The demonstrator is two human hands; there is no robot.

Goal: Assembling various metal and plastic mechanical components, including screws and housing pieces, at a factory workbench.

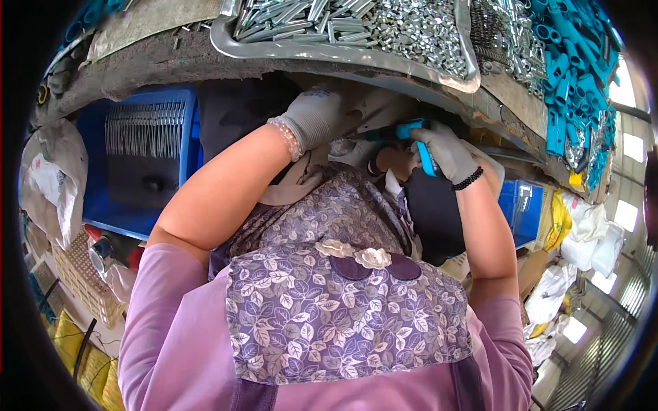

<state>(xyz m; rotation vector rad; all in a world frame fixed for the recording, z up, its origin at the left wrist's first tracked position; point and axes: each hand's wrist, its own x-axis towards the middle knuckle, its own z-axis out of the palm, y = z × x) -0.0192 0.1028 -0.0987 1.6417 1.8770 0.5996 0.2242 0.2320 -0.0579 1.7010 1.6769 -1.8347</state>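
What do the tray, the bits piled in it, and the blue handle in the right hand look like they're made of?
Tray: dull grey metal by its sheen, rim bent. Small parts: bright, shiny metal, probably plated steel. Blue handle in the gloved right hand: looks like smooth plastic or rubber; hard to tell.

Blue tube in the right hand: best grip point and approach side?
Take the blue tube at its lower straight run, where the right hand already wraps it, coming from the right. The upper end bends left toward the left hand and sits under the table edge, so that part looks crowded. What the left hand holds is hidden.
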